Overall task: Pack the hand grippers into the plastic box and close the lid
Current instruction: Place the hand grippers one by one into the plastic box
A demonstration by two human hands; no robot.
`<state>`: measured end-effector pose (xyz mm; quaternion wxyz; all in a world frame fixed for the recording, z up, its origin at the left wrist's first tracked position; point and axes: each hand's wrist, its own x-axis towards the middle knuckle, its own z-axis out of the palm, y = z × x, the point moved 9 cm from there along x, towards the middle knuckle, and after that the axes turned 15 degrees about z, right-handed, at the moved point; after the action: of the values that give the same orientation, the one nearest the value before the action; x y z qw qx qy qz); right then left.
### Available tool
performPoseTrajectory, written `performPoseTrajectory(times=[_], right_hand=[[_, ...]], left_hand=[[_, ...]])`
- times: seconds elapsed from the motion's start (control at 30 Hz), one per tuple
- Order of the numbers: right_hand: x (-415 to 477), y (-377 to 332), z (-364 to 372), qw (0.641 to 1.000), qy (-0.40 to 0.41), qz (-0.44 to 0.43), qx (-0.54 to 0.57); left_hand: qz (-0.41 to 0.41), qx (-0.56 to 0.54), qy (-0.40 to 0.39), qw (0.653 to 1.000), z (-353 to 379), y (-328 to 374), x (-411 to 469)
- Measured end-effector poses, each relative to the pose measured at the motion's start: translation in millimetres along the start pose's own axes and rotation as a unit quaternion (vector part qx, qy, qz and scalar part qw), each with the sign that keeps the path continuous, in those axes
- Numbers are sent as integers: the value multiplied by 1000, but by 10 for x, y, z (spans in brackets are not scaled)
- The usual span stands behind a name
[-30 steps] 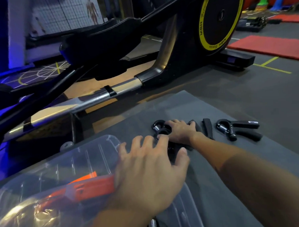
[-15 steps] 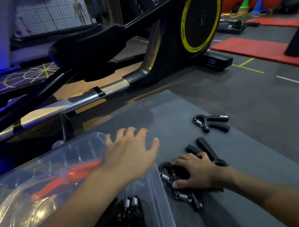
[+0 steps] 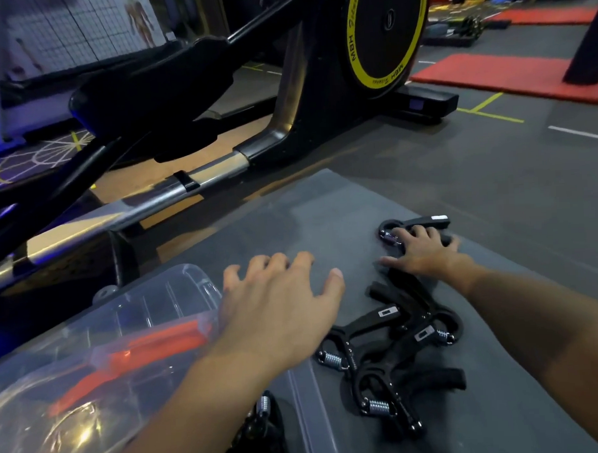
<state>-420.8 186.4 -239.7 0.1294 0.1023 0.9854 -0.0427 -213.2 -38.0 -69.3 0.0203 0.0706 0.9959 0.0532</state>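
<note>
Reaching across the grey mat [image 3: 290,223], the right hand [image 3: 425,255] was laid, fingers not yet clenched, on the far hand gripper [image 3: 414,226]; the left hand [image 3: 280,306], spread empty, steadied the plastic box [image 3: 90,355] (lid raised). Dragged carelessly, the heaped grippers [image 3: 388,352] could be snagged and scattered.

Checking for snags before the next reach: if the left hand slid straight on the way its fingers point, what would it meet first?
Probably nothing close: the left hand points across bare grey mat toward the exercise machine; depth is unclear.
</note>
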Motion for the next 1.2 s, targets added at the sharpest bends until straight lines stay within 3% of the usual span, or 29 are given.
performPoseTrajectory(times=[0.4, 0.7, 0.9, 1.07, 1.2], right_hand=[[-1363, 521, 426, 996, 70, 25, 55], [-2210, 1096, 433, 999, -29, 44, 14], [-2282, 1533, 192, 996, 74, 0, -48], [-2079, 1730, 309, 998, -26, 44, 33], [-2061, 1765, 274, 992, 5, 48, 113]], left_hand=[[25, -18, 11, 999, -43, 151, -190], [115, -63, 36, 991, 45, 786, -957], [117, -45, 52, 991, 41, 853, -1102], [111, -34, 52, 992, 55, 865, -1079], [112, -22, 53, 992, 51, 857, -1067]])
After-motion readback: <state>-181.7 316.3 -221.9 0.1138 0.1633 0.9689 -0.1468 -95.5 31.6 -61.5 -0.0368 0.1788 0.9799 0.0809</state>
